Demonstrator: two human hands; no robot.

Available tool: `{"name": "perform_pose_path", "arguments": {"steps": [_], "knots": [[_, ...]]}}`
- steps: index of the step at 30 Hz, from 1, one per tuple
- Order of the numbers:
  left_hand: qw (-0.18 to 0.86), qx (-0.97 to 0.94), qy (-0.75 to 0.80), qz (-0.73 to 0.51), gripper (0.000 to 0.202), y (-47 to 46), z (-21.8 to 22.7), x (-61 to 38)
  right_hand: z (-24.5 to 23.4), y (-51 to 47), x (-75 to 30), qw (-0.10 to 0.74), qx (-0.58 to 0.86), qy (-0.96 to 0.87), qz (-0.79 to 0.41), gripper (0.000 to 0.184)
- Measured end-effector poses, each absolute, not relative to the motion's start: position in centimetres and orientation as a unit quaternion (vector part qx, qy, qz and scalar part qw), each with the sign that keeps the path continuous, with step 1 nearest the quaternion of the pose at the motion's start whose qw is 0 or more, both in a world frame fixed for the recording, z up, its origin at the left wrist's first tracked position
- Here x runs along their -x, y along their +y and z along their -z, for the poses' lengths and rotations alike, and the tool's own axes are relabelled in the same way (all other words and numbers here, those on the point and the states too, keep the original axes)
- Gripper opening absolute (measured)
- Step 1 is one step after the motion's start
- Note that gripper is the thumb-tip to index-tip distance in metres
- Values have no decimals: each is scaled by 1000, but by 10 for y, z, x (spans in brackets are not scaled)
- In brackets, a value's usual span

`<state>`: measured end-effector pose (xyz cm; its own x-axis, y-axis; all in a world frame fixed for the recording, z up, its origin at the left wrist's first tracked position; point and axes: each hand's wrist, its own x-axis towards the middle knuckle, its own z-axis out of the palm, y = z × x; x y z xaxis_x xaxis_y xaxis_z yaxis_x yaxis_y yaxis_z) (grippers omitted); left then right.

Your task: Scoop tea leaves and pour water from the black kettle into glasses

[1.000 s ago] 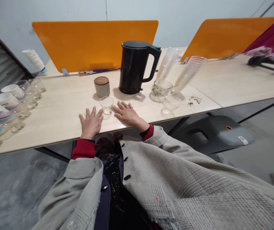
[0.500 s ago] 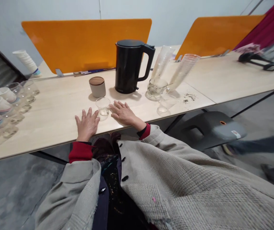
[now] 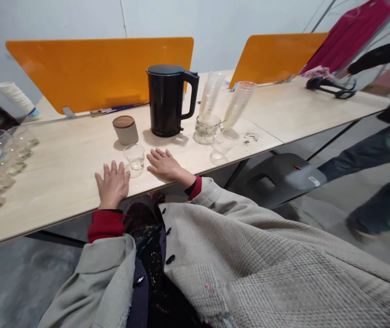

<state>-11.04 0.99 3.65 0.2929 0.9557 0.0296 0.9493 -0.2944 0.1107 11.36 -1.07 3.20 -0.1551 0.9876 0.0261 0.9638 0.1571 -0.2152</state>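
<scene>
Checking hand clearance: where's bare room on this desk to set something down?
Bare desk lies between the left hand and the row of glasses. It's crowded beyond the right hand, around the black kettle and stacked plastic cups.

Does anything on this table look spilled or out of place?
Yes: dark flecks, probably loose tea leaves, lie scattered on the pale tabletop, to the right of a clear cup and near the table's front edge. They look odd because they sit loose, outside any container.
</scene>
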Motion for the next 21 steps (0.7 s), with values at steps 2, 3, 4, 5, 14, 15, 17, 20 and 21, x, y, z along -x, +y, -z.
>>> {"name": "perform_pose_path", "arguments": {"steps": [2, 3, 4, 5, 14, 15, 17, 20, 21], "knots": [[36, -802, 595, -45, 73, 10, -37, 110, -32, -11, -114, 83, 646, -754, -79, 66], [37, -802, 594, -45, 73, 10, -37, 110, -33, -11, -114, 84, 647, -753, -82, 66], [38, -802, 594, -45, 73, 10, -37, 110, -33, -11, -114, 85, 647, -753, -85, 66], [39, -802, 595, -44, 73, 10, -38, 110, -33, -11, -114, 85, 647, -753, -87, 65], [46, -798, 599, -41, 73, 8, -40, 108, -33, -10, -113, 80, 645, -754, -99, 69], [45, -798, 600, -40, 73, 8, -41, 108, -33, -10, -113, 79, 644, -754, -98, 69], [44, -796, 603, -37, 72, 7, -41, 108, -34, -10, -113, 75, 645, -754, -97, 69], [42, -795, 604, -34, 72, 7, -41, 108, -36, -12, -111, 66, 649, -751, -99, 70], [42, -796, 603, -36, 72, 7, -41, 108, -37, -13, -111, 64, 650, -750, -100, 70]]}}
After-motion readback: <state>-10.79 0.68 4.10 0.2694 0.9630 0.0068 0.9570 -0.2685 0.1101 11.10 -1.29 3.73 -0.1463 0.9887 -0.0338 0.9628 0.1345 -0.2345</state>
